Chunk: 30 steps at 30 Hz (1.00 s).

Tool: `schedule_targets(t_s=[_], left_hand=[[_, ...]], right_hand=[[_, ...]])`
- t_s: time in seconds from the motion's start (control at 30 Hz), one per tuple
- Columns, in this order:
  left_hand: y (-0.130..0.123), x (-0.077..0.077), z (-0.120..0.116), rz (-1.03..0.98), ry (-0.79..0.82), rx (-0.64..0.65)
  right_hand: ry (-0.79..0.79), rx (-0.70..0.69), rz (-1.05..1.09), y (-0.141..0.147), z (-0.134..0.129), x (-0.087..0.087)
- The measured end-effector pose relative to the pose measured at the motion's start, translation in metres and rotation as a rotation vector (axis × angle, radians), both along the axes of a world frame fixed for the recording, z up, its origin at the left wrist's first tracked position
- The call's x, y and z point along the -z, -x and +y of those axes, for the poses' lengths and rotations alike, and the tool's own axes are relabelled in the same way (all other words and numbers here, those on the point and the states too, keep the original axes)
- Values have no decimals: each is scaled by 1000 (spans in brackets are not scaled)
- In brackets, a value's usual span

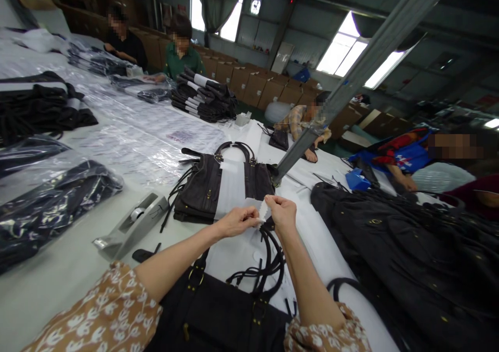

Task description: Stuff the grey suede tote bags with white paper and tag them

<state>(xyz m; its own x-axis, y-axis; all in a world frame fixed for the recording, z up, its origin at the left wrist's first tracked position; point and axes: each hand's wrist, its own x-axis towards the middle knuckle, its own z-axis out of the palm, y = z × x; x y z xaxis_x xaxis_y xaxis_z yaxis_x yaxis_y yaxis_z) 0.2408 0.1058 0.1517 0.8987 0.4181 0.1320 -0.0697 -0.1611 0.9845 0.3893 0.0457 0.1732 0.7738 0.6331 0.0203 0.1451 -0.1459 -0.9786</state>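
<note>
Between my two hands is a small white strip of paper or tape. My left hand pinches its lower end, and my right hand grips its upper end with thumb and fingers. Just beyond them lies a black handbag with a white paper band around its middle and its handles raised. Nearest to me is another black handbag, its looped handles lying under my right hand. A grey tape dispenser stands on the table left of my hands.
A slanted grey metal post rises behind the banded bag. Black bags are heaped at right. Plastic-wrapped bags lie at left, with a stack of banded bags farther back. Several co-workers sit around the table, one in a green shirt.
</note>
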Motion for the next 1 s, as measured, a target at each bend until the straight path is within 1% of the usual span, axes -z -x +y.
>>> schedule_targets(t_s=[0.07,0.13,0.2,0.27,0.3,0.37,0.5,0.6,0.67,0.73,0.8,0.87,1.0], left_hand=[[-5,0,6,29,116,-2],[-13,-1,12,86,180,-21],[-21,-1,16,132,130,-4],[-26,0,15,150,74,50],[-28,2,14,148,61,74],[-28,7,10,155,58,80],[-26,24,10,218,12,58],[-23,36,12,269,-83,17],[-20,41,12,282,-166,-33],[-19,42,10,281,-241,-81],[-20,40,8,276,-293,-94],[-23,36,8,278,-319,-70],[-29,32,13,298,-331,1]], right_hand=[[-11,-14,-26,-1,3,-2],[-18,-88,-35,-1,5,-5],[0,-181,-48,-2,7,-8],[31,-228,-78,-4,9,-9],[42,-226,-97,-6,10,-8],[49,-182,-128,-9,11,-6],[35,-27,-145,-10,13,5],[19,57,-115,-6,14,15],[-5,88,-77,-4,14,20],[-24,112,-46,-4,14,22],[-26,127,-33,-6,12,21],[-28,111,-40,-9,11,18],[-38,25,-80,-16,10,11]])
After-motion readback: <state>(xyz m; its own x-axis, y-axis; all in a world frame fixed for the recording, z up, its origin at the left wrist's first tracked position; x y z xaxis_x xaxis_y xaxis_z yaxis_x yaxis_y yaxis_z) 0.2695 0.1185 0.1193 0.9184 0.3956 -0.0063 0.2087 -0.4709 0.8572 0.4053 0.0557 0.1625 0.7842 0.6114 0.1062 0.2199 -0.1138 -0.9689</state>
